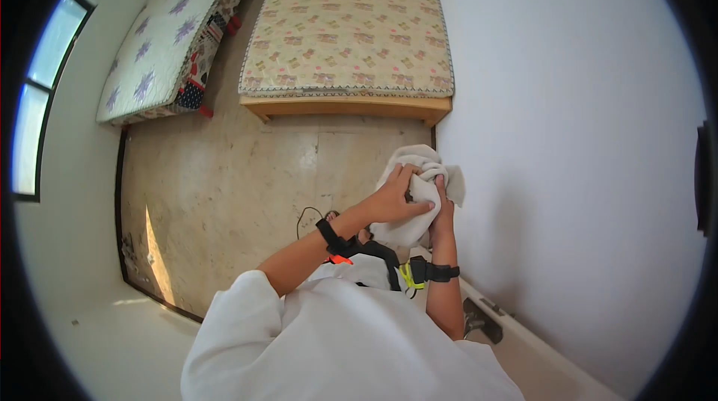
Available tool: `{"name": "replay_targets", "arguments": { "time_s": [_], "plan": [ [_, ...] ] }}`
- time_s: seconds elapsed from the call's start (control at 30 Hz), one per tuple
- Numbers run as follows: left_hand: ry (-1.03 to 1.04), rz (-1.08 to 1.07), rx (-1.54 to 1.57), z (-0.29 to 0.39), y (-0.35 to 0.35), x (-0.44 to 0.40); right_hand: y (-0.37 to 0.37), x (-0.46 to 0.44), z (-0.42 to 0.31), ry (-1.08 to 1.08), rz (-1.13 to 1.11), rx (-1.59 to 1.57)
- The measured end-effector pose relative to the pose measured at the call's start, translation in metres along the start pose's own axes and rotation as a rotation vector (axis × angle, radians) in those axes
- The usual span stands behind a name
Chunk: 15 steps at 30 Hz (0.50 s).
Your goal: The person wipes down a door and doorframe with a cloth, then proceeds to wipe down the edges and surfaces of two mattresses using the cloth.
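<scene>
A bunched off-white towel (407,229) is held up in front of my body, close to the right-hand wall. My left hand (393,199) grips it from the left, fingers curled over its top and thumb pressed on its front. On the other side, my right hand (443,203) holds the towel with the thumb up along its edge; most of those fingers are hidden behind the folds. Whether anything is wrapped inside the towel, I cannot tell. Black straps (333,240) circle both wrists.
A washbasin (523,349) with a metal tap (473,322) is at my lower right, along the white wall (568,102). Ahead stands a wooden bed with a patterned mattress (348,27). Another bed (161,35) lies left, near a window (48,94). Stone-like floor (224,199) lies between.
</scene>
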<state>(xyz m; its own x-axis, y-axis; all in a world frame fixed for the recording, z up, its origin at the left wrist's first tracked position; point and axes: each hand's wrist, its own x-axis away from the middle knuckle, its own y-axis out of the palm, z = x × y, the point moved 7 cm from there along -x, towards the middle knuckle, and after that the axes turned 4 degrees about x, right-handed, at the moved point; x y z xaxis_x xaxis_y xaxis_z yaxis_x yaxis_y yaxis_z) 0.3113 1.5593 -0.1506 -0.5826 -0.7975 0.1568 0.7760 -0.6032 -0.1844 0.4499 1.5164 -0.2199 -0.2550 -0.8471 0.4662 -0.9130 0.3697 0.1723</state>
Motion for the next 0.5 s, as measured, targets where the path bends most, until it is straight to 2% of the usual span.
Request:
{"name": "replay_targets", "arguments": {
  "time_s": [0.1,0.17,0.23,0.33,0.43,0.5],
  "plan": [
    [0.057,0.213,-0.331,0.003,-0.037,0.012,0.048,-0.006,-0.016,0.153,-0.315,-0.219],
    [0.002,0.201,-0.064,-0.008,-0.059,0.019,0.069,-0.005,-0.020,0.267,-0.496,-0.343],
    [-0.055,0.109,0.224,-0.019,-0.071,0.025,0.068,-0.019,-0.001,0.263,-0.509,-0.192],
    [0.006,0.137,0.302,-0.025,-0.110,0.031,0.087,-0.025,0.000,0.171,-0.586,-0.137],
    [0.082,0.288,0.202,-0.023,-0.155,0.041,0.131,-0.027,-0.029,-0.032,-0.698,0.465],
    [0.136,0.389,0.220,-0.039,-0.188,0.051,0.168,-0.018,-0.047,-0.038,-0.847,0.692]
  ]
}}
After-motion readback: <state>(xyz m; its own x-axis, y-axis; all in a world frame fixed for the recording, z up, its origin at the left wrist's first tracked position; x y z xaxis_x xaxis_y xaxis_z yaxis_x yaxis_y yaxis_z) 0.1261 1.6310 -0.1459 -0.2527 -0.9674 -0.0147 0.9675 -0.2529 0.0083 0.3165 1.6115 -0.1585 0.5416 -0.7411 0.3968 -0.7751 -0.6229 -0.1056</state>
